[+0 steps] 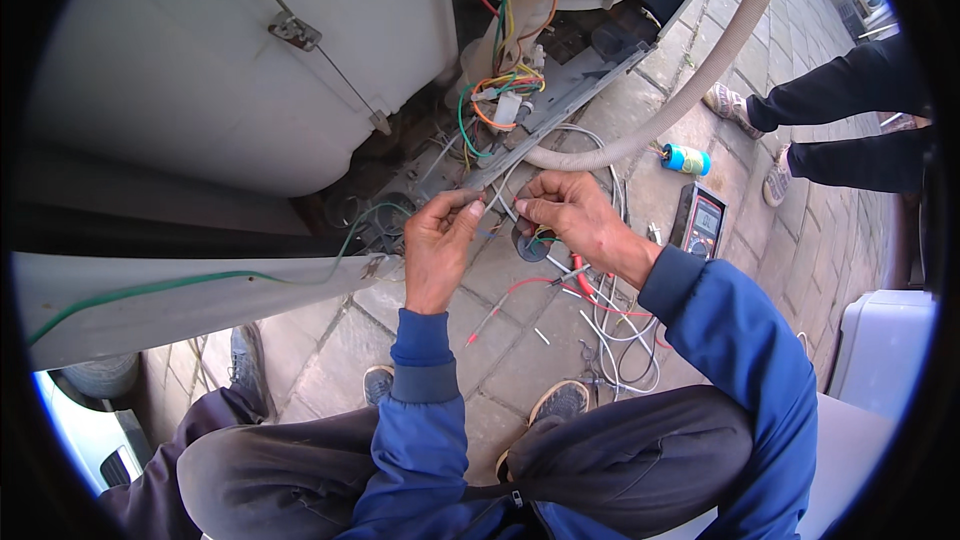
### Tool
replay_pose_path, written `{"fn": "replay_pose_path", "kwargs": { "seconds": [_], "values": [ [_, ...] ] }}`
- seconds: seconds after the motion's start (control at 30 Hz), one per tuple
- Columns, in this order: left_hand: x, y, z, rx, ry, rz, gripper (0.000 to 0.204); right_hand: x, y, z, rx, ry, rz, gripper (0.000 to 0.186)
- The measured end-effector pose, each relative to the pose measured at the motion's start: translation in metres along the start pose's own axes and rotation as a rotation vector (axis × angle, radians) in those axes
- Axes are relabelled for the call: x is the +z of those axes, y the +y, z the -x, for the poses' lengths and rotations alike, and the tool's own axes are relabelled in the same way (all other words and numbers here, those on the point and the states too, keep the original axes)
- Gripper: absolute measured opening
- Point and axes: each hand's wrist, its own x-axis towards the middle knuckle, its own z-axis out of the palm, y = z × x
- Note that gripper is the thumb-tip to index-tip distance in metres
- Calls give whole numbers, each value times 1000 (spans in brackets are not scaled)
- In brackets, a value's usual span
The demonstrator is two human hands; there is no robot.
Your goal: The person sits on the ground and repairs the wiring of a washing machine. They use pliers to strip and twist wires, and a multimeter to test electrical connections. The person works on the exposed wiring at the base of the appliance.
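Wire [488, 205] is sitting pinched in our left hand [440, 240], beside the lower edge of the frame [588, 82]; we are holding our right hand [575, 218] apart from it, though we cannot tell its grip.

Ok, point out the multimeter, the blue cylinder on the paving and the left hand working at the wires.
Multimeter [704, 222]: head view, front face, at the display.
Blue cylinder [687, 159]: head view, middle of its side.
Left hand [437, 250]: head view, back of the hand.
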Motion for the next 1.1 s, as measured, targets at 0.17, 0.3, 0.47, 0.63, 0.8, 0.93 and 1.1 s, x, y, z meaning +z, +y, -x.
{"fn": "replay_pose_path", "kwargs": {
  "seconds": [0.17, 0.3, 0.47, 0.63, 0.8, 0.93, 1.1],
  "values": [
    [1, -2, 1, 9, 8, 21, 17, 2, 7, -3, -61, 8, 45, 16],
    [-3, -8, 4, 0, -38, 57, 16, 10, 2, -2, -54, -3, 48, 18],
    [0, -4, 7, -23, -19, 67, 16, 15, 0, -1, -88, 0, 36, 22],
    [3, -3, 7, -7, -16, 32, 14, 15, 3, -1, -89, 2, 90, 22],
    [5, -6, 7, 32, -12, 4, 13, 17, -6, 3, -96, 15, 127, 20],
    [6, -7, 8, 52, -8, 1, 13, 18, -7, 4, -107, 14, 94, 17],
    [5, -13, 7, 49, -30, 26, 13, 19, -8, 6, -93, -13, 58, 15]
  ]
}}
